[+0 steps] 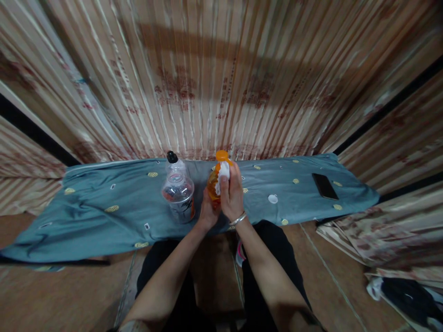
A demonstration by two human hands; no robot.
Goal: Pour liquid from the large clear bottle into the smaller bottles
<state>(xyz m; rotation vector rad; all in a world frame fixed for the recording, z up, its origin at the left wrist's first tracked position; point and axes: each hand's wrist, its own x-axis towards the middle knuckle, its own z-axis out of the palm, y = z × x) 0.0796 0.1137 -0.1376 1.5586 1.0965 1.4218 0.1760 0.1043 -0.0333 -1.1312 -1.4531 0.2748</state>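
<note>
My left hand (207, 211) is closed around the lower part of an orange, see-through bottle (212, 185) with an orange top. A white tissue (223, 171) is pressed to the bottle's side under the fingers of my right hand (233, 191). The bottle stands upright, or nearly so, over the cloth; its base is hidden by my hands. Left of it is a clear plastic cup (180, 210) with a domed lid and a dark and orange print. Just behind the cup is a clear bottle (176, 165) with a black cap.
A teal patterned cloth (104, 226) covers the narrow surface before me. On its right side lies a dark phone (324, 186). Patterned curtains (214, 83) hang behind and at both sides. A black bag-like item (410, 297) is on the floor at right.
</note>
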